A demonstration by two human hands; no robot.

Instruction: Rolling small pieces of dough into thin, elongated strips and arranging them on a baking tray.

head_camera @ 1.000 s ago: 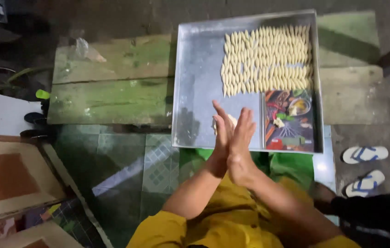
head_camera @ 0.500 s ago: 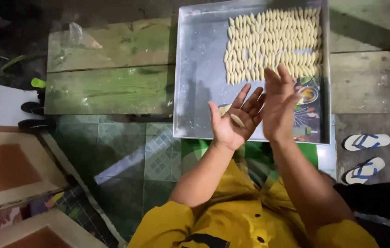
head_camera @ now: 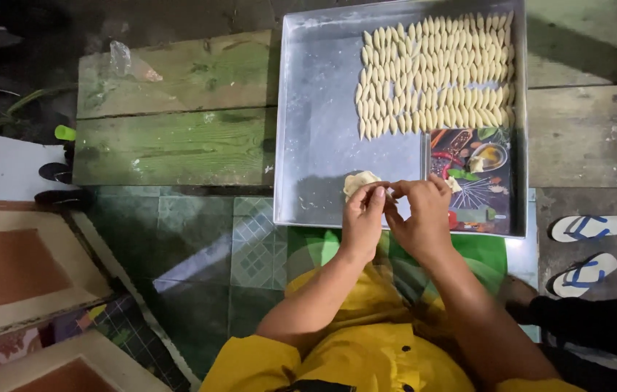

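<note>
Pinching at a small bit of pale dough, the left hand [head_camera: 361, 212] and the right hand [head_camera: 417, 218] meet fingertip to fingertip over the near edge of the metal tray [head_camera: 316, 109]; the fingers [head_camera: 379, 194] of both are closed together on that bit, though it is too small to see clearly between them. Just beyond the left fingers, touching them or nearly so, sits a lump of dough [head_camera: 358, 181] on the bare tray floor. Just past the right fingers lies a printed sheet with pictures of spices [head_camera: 468, 181], carrying a few small scraps of dough. Farther out, well beyond both hands, rows of shaped dough pieces [head_camera: 435, 72] fill the far right part of the tray in tight lines; judging by this, much shaping is done, while the lump remains to be worked and the left half of the tray is unfilled. Under the tray runs a worktop of weathered green planks [head_camera: 170, 109], standing on a green patterned tile floor [head_camera: 178, 239], with a pair of sandals [head_camera: 584, 250] off to the right of the hands.
</note>
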